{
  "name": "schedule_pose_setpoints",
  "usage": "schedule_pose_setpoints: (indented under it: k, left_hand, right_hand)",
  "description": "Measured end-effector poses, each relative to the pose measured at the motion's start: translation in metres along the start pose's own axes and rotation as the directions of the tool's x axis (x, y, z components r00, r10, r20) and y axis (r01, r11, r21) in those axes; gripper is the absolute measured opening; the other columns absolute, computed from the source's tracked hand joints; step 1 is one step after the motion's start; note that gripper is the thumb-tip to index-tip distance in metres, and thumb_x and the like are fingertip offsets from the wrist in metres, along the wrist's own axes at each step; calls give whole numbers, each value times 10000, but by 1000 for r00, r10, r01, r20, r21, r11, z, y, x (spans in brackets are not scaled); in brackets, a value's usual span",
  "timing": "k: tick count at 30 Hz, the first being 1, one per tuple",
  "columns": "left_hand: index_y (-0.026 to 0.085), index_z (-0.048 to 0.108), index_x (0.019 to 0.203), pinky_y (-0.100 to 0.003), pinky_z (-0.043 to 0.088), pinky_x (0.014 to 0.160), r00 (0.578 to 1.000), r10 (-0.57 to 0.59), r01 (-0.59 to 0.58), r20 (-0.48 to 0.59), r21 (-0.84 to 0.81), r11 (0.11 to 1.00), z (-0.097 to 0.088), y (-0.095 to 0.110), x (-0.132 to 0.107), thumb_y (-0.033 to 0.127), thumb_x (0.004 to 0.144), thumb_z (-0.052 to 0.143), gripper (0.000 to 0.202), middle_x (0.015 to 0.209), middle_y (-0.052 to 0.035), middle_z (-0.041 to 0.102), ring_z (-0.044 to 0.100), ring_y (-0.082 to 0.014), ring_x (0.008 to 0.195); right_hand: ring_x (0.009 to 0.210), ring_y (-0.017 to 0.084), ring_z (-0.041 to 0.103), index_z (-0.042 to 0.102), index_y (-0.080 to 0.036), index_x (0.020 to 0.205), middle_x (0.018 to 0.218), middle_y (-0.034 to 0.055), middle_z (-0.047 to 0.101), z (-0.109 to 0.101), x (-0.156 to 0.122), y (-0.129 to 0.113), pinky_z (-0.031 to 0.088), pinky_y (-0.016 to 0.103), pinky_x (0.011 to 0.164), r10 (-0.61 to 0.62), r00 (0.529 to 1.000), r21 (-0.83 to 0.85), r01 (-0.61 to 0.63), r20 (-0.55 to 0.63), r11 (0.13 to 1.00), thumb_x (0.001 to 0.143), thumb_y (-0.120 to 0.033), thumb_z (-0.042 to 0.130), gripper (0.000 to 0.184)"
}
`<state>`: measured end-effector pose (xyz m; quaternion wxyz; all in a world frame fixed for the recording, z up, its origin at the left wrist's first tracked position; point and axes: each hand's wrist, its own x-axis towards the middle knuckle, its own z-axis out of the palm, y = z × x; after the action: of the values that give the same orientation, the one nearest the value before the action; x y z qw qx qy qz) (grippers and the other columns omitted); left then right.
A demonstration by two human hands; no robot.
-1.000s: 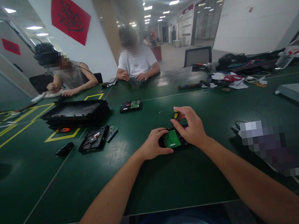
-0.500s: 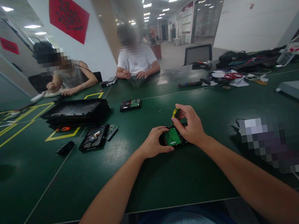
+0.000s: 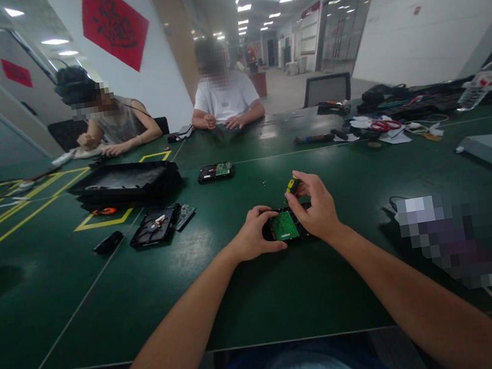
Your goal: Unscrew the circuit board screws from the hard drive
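A black hard drive [image 3: 286, 227] with a green circuit board facing up lies on the green table [image 3: 289, 289] in front of me. My left hand [image 3: 254, 236] grips its left end, fingers curled round the edge. My right hand [image 3: 316, 205] is closed on a small screwdriver [image 3: 292, 185] with a yellow and black handle, held upright over the drive's far right corner.
A second drive [image 3: 215, 172] lies further back. An opened drive with a loose board [image 3: 156, 227], a small black object [image 3: 107, 242] and a stack of black trays [image 3: 125, 183] sit to the left. Two people work at the far side. Tools, red scissors [image 3: 382, 125] and cables clutter the right.
My right hand has lifted slightly and stood the screwdriver more upright over the drive. My left hand has kept its hold on the drive.
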<state>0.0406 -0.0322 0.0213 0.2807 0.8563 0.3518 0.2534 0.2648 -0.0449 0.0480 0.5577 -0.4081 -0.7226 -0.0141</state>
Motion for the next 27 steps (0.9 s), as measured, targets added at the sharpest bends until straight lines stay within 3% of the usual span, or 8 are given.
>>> schedule_pose_setpoints:
  k: [6,17,27]
  left_hand:
    - [245,578,1419,-545,446,1128,999,40,-39,-16,78,996,0,-1,-1,508,650,913,879,1320,-118,513,483,-345,1274]
    - [249,556,1444,-527,451,1102,999,33,-32,-9,80,996,-1,0,-1,520,650,906,908,1287,-112,529,490,-341,1232]
    - [252,482,1500,-535,447,1124,999,-24,23,29,50,998,-3,-3,-3,648,576,915,1095,1299,-112,495,470,-349,1268]
  right_hand:
    - [889,212,680,477,-299,1438,1221,98,611,1,0,-1,642,438,811,-12,1000,-4,12,-7,1000,950,-291,653,518]
    - [893,213,681,471,-303,1438,1232,102,611,1,0,-3,647,435,806,-10,1000,8,10,-6,1000,956,-296,647,513]
    - [883,207,680,477,-305,1430,1220,95,607,-1,0,-3,648,426,788,-3,1000,17,4,-16,1000,952,-291,648,508]
